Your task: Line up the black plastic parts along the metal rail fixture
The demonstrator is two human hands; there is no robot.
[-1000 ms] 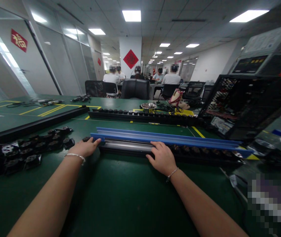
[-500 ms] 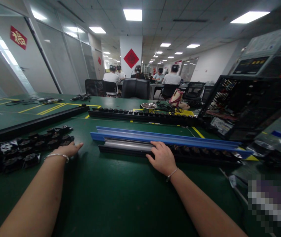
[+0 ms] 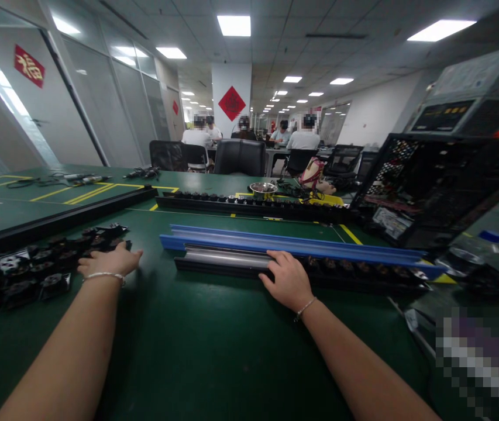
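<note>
Left hand [image 3: 111, 261] splayed, palm down, over right edge of clustered black fan-like units [image 3: 53, 282]; contact, cannot tell. Right hand [image 3: 288, 282] half-curled at black channel tray [image 3: 218, 270]; grip or mere touch, cannot tell. Room over green tabletop [image 3: 196, 345] between units and tray's left end. Blue grooved rail [image 3: 346, 251] along tray's far side. Red door poster [image 3: 28, 65]: "福". Smooth, silvery tray interior.

Parts [image 3: 54, 282] on table [image 3: 214, 356], left of rail [image 3: 227, 258]; dish [image 3: 263, 187] behind; computer case [image 3: 429, 193] right.
</note>
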